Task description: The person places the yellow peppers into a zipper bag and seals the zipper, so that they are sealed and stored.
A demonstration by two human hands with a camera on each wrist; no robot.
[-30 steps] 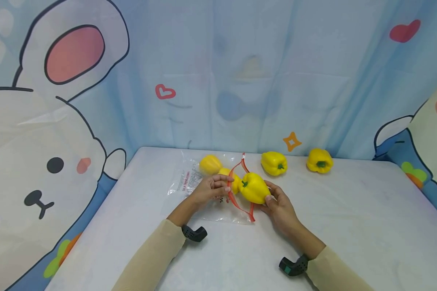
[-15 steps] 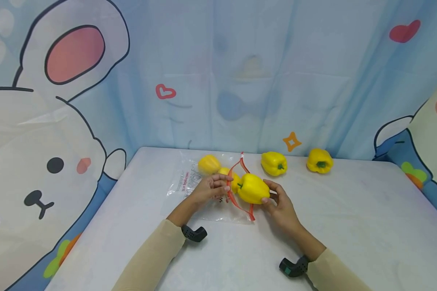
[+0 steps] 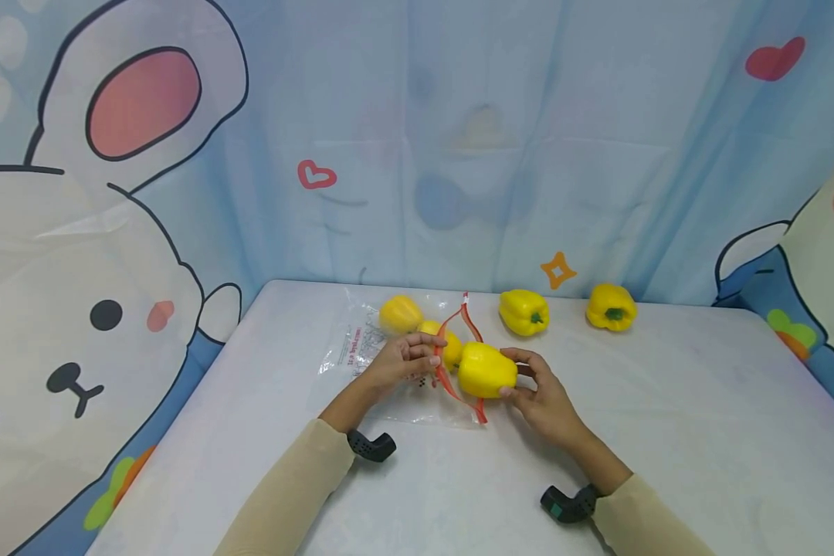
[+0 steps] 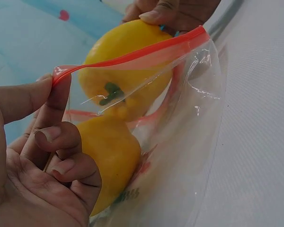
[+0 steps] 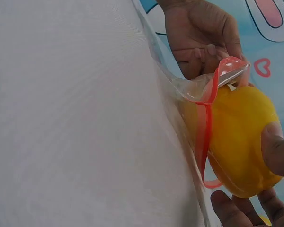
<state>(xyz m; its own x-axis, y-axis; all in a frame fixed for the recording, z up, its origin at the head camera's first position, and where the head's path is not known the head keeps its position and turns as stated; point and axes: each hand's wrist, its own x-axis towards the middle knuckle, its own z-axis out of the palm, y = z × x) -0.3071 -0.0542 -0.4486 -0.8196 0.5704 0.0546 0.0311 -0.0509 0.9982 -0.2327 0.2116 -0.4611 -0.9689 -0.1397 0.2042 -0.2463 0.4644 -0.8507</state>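
My left hand (image 3: pixel 401 360) pinches the red zip edge of a clear plastic zip bag (image 4: pixel 203 127) between thumb and finger, so its mouth gapes toward the right. Two yellow bell peppers lie inside: one bell pepper (image 3: pixel 400 314) at the back, another bell pepper (image 4: pixel 111 161) nearer the mouth, partly hidden by the left hand. My right hand (image 3: pixel 544 394) holds a third yellow bell pepper (image 3: pixel 487 371) right at the bag's opening, thumb on one side and fingers round the other. Its green stem (image 4: pixel 111 93) points into the bag in the left wrist view.
Two more yellow bell peppers stand near the table's back edge, one bell pepper (image 3: pixel 523 313) behind the right hand and one bell pepper (image 3: pixel 611 307) further right. A white cloth covers the table (image 3: pixel 667 401). A blue cartoon curtain (image 3: pixel 361 224) hangs behind it.
The right hand has tipped the held pepper and brought it slightly lower at the bag's mouth; its stem no longer shows in the head view. The left hand stays in place on the zip edge.
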